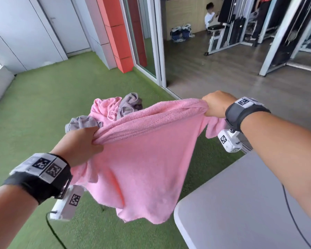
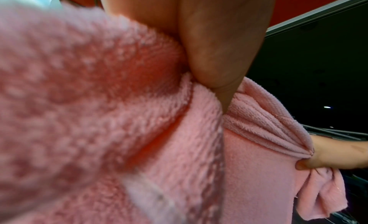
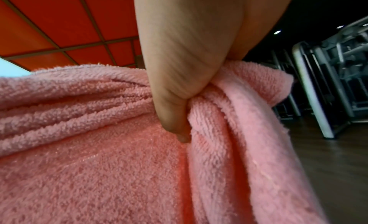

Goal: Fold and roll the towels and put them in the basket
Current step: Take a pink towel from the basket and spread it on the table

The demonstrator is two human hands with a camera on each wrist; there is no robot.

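A pink towel point(image 1: 142, 168) hangs in the air, stretched between both hands above the green floor. My left hand point(image 1: 83, 143) grips its bunched top edge on the left; my right hand point(image 1: 216, 104) grips the bunched edge on the right, higher and farther away. The left wrist view is filled by the pink towel point(image 2: 99, 117), with the left hand point(image 2: 215, 54) above it and the right hand point(image 2: 334, 156) pinching the far end. In the right wrist view the right hand point(image 3: 179, 86) clenches the towel point(image 3: 89, 164). No basket is in view.
A heap of pink and grey towels point(image 1: 115, 109) lies on the green turf beyond the held towel. A grey table point(image 1: 250, 203) has its corner at the lower right. An orange column point(image 1: 118, 36) and glass door frame stand behind; gym machines and people are farther back.
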